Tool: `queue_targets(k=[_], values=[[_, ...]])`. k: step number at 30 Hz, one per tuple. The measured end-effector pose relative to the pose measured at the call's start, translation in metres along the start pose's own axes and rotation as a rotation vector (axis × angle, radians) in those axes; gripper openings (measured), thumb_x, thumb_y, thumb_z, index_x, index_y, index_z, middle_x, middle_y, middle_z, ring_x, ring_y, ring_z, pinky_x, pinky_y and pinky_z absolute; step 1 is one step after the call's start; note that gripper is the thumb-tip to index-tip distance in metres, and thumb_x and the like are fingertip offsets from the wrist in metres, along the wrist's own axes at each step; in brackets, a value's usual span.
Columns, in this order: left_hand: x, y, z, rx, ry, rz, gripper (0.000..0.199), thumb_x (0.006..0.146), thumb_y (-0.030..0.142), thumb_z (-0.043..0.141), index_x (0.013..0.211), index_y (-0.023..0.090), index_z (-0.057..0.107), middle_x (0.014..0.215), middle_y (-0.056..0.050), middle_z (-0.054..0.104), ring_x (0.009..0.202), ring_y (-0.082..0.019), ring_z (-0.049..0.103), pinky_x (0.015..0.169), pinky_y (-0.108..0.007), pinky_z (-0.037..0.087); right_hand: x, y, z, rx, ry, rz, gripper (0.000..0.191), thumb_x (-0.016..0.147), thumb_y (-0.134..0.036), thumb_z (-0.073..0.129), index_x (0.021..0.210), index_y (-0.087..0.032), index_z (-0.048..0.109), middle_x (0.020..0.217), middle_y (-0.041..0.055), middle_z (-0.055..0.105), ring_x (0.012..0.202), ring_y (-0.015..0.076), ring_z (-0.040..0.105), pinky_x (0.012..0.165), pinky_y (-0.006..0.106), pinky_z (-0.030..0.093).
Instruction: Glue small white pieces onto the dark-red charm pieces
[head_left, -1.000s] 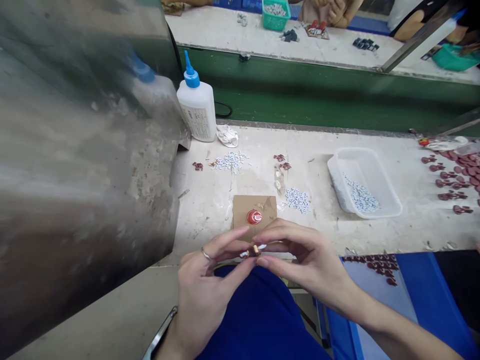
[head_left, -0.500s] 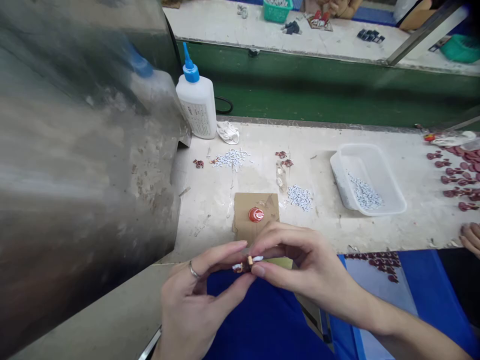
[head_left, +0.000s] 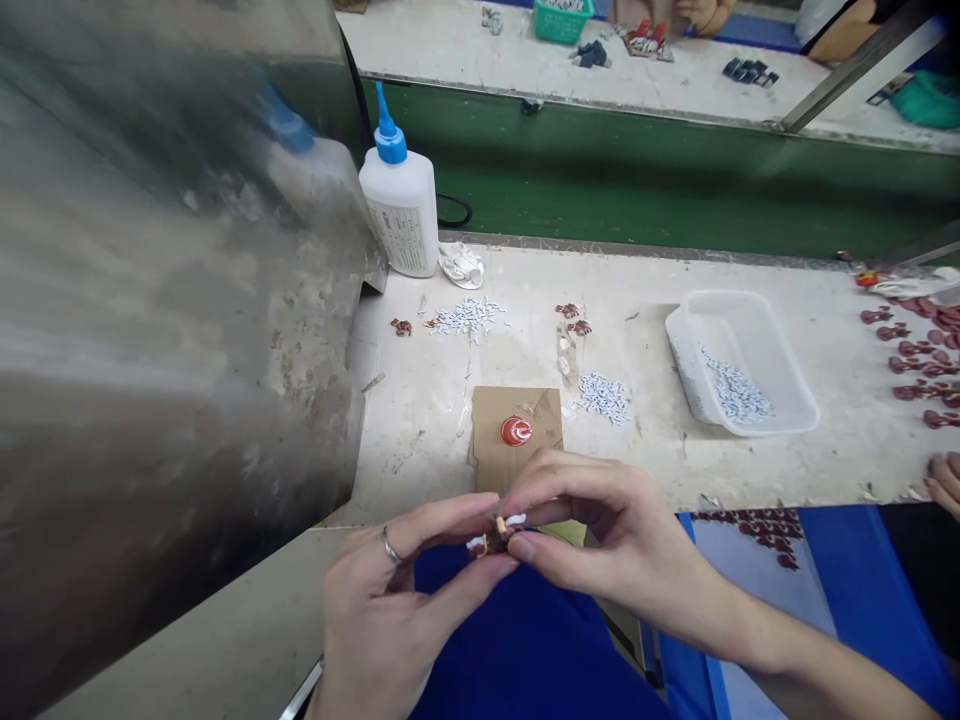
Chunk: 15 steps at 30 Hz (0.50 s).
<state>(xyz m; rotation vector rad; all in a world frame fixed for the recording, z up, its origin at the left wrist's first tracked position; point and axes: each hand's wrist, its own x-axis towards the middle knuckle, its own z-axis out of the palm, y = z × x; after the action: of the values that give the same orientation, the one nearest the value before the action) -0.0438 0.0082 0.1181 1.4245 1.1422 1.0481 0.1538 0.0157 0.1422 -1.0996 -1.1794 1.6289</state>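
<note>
Between the fingertips of both hands is a small brown figurine (head_left: 495, 540) with white and tan parts. My left hand (head_left: 409, 585), a ring on one finger, pinches it from the left. From the other side my right hand (head_left: 600, 520) grips it with thumb and fingers, which hide part of it. Just beyond the hands lies a piece of cardboard (head_left: 489, 455) with a glossy red-orange blob (head_left: 516, 431) on it. Small white pieces (head_left: 604, 397) form a pile to its right, and another white pile (head_left: 469, 318) lies farther back.
A white bottle (head_left: 401, 215) with a blue nozzle stands by a large metal housing (head_left: 187, 300) at left. A translucent tub (head_left: 795, 400) holds more white pieces. Brown figurines (head_left: 577, 327) lie about the table. Another person's hand (head_left: 945, 482) rests at the right edge.
The view has shifted slightly. Both hands stay closed around the figurine, which has tilted a little between the fingertips.
</note>
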Motion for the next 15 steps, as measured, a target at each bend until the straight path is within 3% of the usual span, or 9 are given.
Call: queue_targets(k=[7,15], values=[[0.000,0.002,0.000,0.043,-0.034,0.083,0.042,0.085,0.013,0.080,0.116,0.042,0.073,0.102,0.011,0.079,0.085,-0.007,0.075,0.083,-0.015,0.064,-0.004,-0.004,-0.004,-0.097,0.038,-0.101,0.027,0.090,-0.007,0.075,0.108,-0.027,0.078,0.096,-0.0024,0.078,0.088,0.0083,0.075,0.081,0.015,0.062],[0.001,0.004,-0.002,0.074,-0.066,0.149,0.041,0.085,0.010,0.078,0.117,0.035,0.073,0.100,0.006,0.079,0.082,-0.007,0.075,0.080,-0.014,0.063,-0.002,-0.009,-0.009,-0.332,0.014,-0.188,0.011,0.093,-0.010,0.073,0.097,-0.019,0.077,0.088,-0.0017,0.076,0.079,0.0082,0.071,0.075,0.017,0.060]])
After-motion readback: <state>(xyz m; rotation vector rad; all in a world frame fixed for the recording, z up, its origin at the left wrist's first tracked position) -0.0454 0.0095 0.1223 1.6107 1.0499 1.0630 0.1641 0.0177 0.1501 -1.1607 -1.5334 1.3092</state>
